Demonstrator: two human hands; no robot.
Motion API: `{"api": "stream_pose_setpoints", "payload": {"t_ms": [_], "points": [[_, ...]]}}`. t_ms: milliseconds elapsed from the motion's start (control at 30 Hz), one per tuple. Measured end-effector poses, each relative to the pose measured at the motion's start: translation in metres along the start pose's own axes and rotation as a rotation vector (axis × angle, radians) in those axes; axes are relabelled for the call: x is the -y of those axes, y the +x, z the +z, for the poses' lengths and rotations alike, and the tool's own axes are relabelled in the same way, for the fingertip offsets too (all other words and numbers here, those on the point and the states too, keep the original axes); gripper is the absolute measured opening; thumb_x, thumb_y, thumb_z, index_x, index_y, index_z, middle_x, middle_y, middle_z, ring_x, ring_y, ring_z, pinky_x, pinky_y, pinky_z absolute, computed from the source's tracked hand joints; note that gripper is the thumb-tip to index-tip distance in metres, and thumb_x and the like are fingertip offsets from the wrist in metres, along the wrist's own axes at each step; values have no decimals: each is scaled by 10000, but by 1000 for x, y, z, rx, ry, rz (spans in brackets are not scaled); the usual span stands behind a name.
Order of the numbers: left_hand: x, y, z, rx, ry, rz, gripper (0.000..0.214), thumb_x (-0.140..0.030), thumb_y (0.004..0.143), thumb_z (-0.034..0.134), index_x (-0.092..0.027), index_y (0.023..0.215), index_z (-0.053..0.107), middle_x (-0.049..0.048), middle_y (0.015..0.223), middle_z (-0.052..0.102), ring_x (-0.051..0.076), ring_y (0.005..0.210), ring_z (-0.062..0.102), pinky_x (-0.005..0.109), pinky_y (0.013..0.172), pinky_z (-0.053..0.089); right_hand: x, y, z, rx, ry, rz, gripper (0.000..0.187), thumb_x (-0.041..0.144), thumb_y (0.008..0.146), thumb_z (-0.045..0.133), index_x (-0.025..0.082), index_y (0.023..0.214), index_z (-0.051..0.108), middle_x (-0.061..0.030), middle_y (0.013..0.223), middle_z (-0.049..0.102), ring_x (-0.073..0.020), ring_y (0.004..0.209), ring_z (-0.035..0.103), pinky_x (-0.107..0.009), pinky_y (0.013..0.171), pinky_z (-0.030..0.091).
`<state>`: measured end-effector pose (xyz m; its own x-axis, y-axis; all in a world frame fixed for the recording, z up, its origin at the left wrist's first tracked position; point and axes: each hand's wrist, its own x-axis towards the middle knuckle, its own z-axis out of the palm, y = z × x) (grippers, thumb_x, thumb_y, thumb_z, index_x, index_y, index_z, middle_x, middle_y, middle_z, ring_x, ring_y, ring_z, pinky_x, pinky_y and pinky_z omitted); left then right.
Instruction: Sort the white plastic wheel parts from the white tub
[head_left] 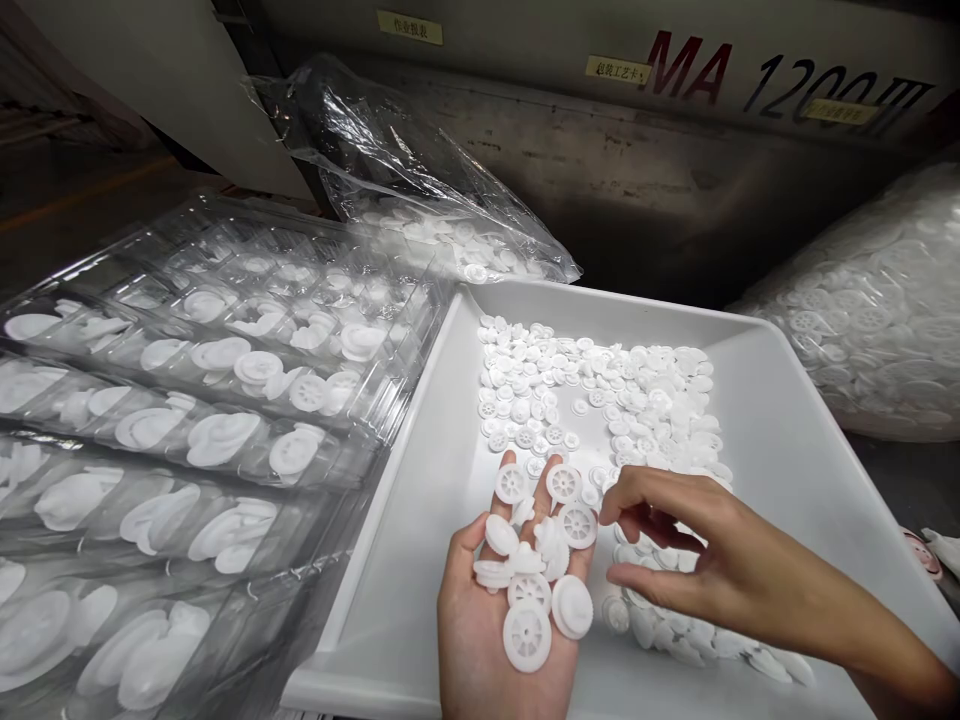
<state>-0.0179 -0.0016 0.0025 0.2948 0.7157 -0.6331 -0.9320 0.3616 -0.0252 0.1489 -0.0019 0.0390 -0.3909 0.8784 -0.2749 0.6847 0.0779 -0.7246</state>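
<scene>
My left hand (pixel 495 640) is palm up over the front of a white tray (pixel 397 500), its fingers stretched beneath several white plastic gears (pixel 527 633). Some of these have spoked centres; others look solid. Just to the right hovers my right hand (pixel 690 550), thumb and curled fingers apart, with nothing visible between them. Loose white gears (pixel 660 400) cover much of the tray floor, and my right hand hides part of that pile.
On the left stand clear plastic blister trays (pixel 360 470) with white parts in their pockets. Behind them is a clear bag (pixel 450 190) holding white pieces. A large full bag (pixel 870 310) of gears sits at the right. A machine panel (pixel 525 130) rises behind.
</scene>
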Motion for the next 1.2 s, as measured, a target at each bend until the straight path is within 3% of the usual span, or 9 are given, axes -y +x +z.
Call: {"api": "stream_pose_setpoints", "payload": {"t_ms": [133,200,467,733,867,1000,1200], "points": [[2,0,-3,15,-19,-97,380,-217,790,486,-257,1146,614,107,1172,646,288,1155,532,493,977,412,8,-2,11,-74,-74,-211,286,240,885,542,326,1151,483,2,895,535,-124,782,523,-251,667,437],[4,1,-5,27,-23,-146,402,-237,791,491,-293,1178,586,102,1178,643,299,1152,534,517,974,403,10,-2,16,-89,-167,-249,371,202,905,493,337,1245,429,-20,927,516,-135,793,527,-267,653,445],[6,1,-4,28,-31,-172,518,-233,814,459,-263,1329,418,130,1214,617,282,1159,531,473,964,418,9,1,15,-53,-305,-235,245,207,938,388,247,1143,516,-60,913,485,-155,777,511,-283,599,443],[9,1,1,-3,-3,-162,512,-222,816,484,-238,1325,423,139,1205,621,291,1138,547,464,922,454,5,2,12,-27,-314,-200,227,235,942,400,307,1136,493,-42,1006,428,-132,784,484,-282,625,426],[9,2,1,-27,-9,-164,482,-210,808,477,-214,1290,467,138,1200,625,289,1118,563,463,924,454,7,3,8,-76,-87,-124,137,245,924,449,298,1035,510,-16,1001,443,-129,839,492,-271,709,426],[9,0,0,-29,6,-158,460,-223,800,486,-212,1259,502,140,1183,634,288,1115,566,468,935,444,7,7,6,-231,165,28,50,317,906,496,301,939,530,5,952,486,-141,816,467,-274,689,390],[11,-5,6,-51,81,-185,454,-161,799,466,-227,1245,514,118,1113,669,254,1057,606,465,937,436,-5,20,17,-255,637,300,202,451,875,516,257,818,524,28,800,465,-136,730,390,-278,639,329]]}}
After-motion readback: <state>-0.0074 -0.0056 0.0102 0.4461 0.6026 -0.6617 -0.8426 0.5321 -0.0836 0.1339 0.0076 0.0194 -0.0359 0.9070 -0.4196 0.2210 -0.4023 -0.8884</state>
